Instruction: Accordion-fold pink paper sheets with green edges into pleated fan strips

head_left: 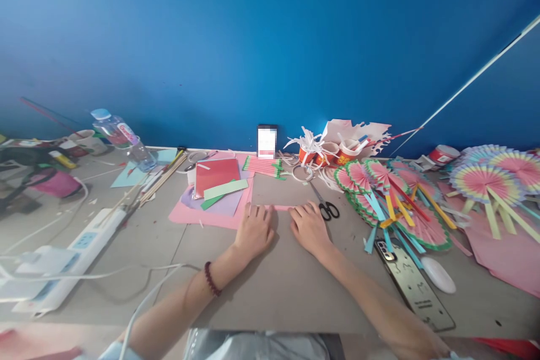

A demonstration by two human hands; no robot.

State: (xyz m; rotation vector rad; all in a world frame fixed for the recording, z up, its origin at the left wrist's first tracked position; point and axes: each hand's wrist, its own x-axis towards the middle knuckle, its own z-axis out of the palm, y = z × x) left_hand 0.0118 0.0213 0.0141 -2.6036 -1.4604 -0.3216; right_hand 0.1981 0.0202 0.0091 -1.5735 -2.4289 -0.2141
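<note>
A narrow pink paper strip (282, 208) lies flat across the table between my two hands. My left hand (255, 230), with a dark beaded bracelet on its wrist, holds the strip's left end down with bent fingers. On the other end sits my right hand (310, 230), fingers close together and pressed on the paper. The strip's ends are hidden beneath the fingers. Black-handled scissors (329, 210) lie just right of my right hand. Beyond my left hand are a red sheet in clear wrap (217, 175), a pale green strip (225, 192) and a large pink sheet (181, 216).
Folded paper fans (392, 185), a patterned phone (415, 287) and a white mouse (439, 275) lie at right. Paper cups (348, 154) and a small screen (266, 140) stand by the blue wall. At left are a power strip (80, 253), cables and a bottle (113, 129).
</note>
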